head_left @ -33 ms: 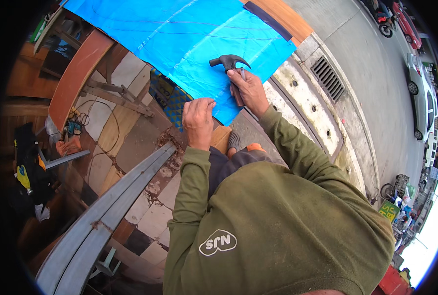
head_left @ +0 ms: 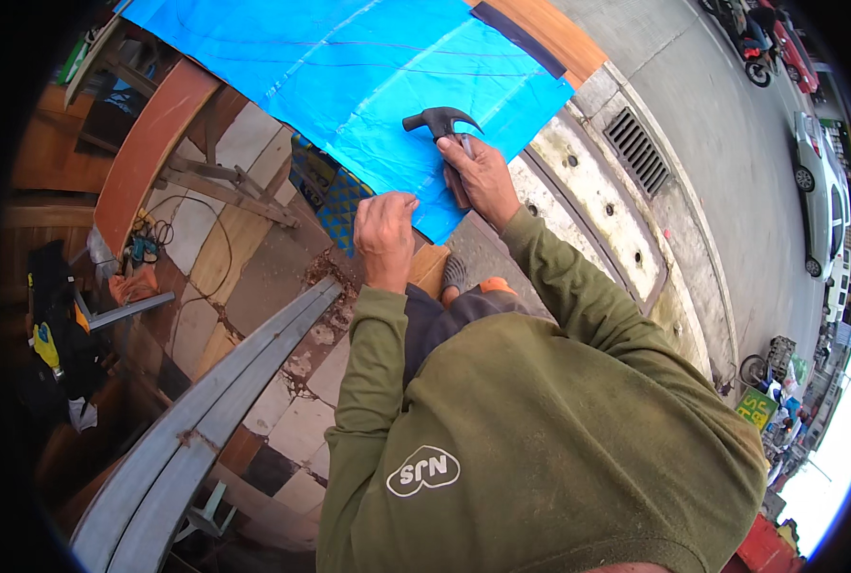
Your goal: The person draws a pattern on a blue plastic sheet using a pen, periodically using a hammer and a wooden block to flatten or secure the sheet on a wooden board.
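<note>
- Hammer: my right hand is clenched round its handle, the dark claw head lying over the blue tarp, close to the tarp's lower edge.
- My left hand is closed at the tarp's lower edge, fingers curled; I cannot tell whether it pinches the sheet or something small.
- Both hands sit near each other, left one lower.
- A wooden board shows past the tarp's far corner.
- A grey metal beam runs below my left arm, over the tiled floor.
- A drain grate lies to the right, beside the road.

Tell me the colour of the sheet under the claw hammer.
Bright blue plastic sheet, clearest in the head view.
</note>
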The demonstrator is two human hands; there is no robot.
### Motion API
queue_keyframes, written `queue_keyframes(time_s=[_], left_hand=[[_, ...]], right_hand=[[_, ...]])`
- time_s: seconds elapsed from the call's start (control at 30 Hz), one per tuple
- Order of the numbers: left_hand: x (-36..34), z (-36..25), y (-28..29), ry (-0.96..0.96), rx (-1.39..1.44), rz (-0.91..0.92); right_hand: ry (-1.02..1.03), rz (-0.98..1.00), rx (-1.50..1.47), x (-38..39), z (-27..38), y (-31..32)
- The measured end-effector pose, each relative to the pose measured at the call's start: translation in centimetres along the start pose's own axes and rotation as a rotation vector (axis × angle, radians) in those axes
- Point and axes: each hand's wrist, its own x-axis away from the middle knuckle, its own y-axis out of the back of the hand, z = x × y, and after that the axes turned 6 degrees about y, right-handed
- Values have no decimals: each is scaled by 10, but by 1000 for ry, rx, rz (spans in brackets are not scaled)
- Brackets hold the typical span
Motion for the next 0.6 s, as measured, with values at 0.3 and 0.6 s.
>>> queue_keyframes(time_s=[0.3,0.6], left_hand=[[1,-4,8,113,166,-15],[17,-16,2,37,128,62]], right_hand=[[95,-17,239,-2,-16,0],[35,7,188,-2,-9,0]])
